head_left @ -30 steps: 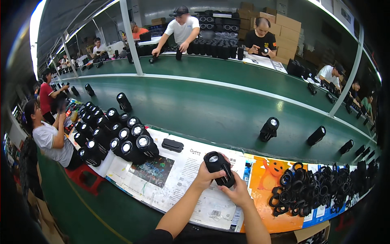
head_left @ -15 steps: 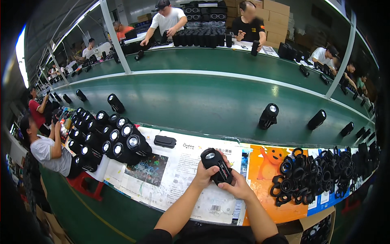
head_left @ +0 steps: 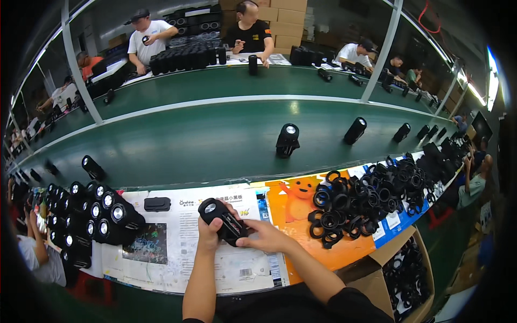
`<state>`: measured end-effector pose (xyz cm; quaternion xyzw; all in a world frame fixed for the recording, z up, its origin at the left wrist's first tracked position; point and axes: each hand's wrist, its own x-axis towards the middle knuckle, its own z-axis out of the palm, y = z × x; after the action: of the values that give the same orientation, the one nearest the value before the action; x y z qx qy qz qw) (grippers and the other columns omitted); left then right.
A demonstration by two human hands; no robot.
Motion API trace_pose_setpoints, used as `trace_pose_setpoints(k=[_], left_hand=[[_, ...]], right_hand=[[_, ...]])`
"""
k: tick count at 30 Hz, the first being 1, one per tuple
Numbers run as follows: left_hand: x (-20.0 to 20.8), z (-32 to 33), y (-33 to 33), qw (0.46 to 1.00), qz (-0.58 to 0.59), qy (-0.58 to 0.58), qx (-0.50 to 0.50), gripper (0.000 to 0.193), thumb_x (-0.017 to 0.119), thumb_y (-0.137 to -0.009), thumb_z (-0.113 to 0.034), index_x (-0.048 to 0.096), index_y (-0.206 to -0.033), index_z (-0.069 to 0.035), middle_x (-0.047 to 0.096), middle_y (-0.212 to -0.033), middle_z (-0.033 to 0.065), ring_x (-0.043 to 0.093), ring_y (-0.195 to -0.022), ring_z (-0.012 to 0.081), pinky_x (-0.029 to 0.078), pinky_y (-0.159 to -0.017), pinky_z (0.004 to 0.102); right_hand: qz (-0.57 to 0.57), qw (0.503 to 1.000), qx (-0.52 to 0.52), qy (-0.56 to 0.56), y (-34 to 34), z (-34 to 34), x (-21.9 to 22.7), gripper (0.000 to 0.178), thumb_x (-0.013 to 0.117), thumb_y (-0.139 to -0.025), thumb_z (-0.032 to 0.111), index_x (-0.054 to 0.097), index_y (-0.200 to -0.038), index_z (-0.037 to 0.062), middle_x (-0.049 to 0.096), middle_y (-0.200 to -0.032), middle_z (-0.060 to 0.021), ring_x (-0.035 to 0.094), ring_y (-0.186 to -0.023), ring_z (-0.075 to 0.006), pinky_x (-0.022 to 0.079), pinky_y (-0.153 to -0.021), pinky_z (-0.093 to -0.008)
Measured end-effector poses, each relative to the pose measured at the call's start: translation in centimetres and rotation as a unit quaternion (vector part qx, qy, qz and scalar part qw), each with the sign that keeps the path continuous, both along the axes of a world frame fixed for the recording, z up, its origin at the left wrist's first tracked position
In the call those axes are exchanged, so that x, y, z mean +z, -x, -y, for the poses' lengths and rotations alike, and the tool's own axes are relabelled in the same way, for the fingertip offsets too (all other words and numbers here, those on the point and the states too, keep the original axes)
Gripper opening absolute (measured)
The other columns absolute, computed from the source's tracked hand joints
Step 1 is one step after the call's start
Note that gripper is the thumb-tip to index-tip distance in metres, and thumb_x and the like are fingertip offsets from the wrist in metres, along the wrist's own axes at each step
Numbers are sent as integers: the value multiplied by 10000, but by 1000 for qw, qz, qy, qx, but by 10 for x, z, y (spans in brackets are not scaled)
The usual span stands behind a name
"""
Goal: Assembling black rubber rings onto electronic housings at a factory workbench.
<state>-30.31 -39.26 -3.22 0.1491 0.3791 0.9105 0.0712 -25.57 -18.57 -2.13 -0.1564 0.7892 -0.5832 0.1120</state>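
Note:
Above the paper-covered bench, a black cylindrical speaker (head_left: 228, 225) is tilted, its round silver-centred end up and to the left. My left hand (head_left: 210, 234) grips that upper end, the thumb lying across its side and fingers partly hidden behind. On the lower right side, my right hand (head_left: 267, 236) holds the speaker with thumb and fingers, the palm turned toward it. A flat black oblong part (head_left: 157, 204) lies on the white paper to the left. To the right is a heap of black rings (head_left: 355, 202) on orange and blue sheets.
Many similar speakers (head_left: 110, 215) stand grouped at the left. Beyond the bench runs a green conveyor (head_left: 215, 153) carrying spaced speakers (head_left: 288, 141). An open carton (head_left: 371, 288) of black rings is below right. Co-workers sit across the line (head_left: 252, 35) and at both sides.
My view has swung to the right, bringing the carton and a right-side co-worker into sight. The speaker stays in both hands; my right hand's fingers are straighter. A far co-worker has lifted a part.

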Motion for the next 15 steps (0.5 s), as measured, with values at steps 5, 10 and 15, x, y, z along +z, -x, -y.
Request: trace_pose_setpoints(k=[5,10,15], left_hand=[[1,34,-8,999,7,39,15,596,968,-821,-242,625,-1270,-51,723,-1113,125,744,-1000,280,637,-910,450],[-49,5,8,982,15,185,-23,752,1004,-813,-245,615,-1423,-39,720,-1176,58,695,-1060,174,604,-949,367],[-20,10,-5,974,-24,222,-30,850,987,-828,-261,525,-1510,-52,693,-1255,71,658,-1155,178,542,-1052,338]], right_hand=[[-247,927,-192,-208,28,-102,38,217,756,-963,117,795,-1152,17,770,-1078,-167,750,-985,-306,587,-897,-403],[-160,780,-121,-593,48,-217,36,257,689,-873,115,764,-1096,11,743,-1111,-286,655,-1135,-483,517,-1032,-576],[-131,852,-115,-493,35,-203,47,520,760,-707,-48,809,-1211,71,646,-1211,-207,625,-1188,-433,534,-1070,-484]])
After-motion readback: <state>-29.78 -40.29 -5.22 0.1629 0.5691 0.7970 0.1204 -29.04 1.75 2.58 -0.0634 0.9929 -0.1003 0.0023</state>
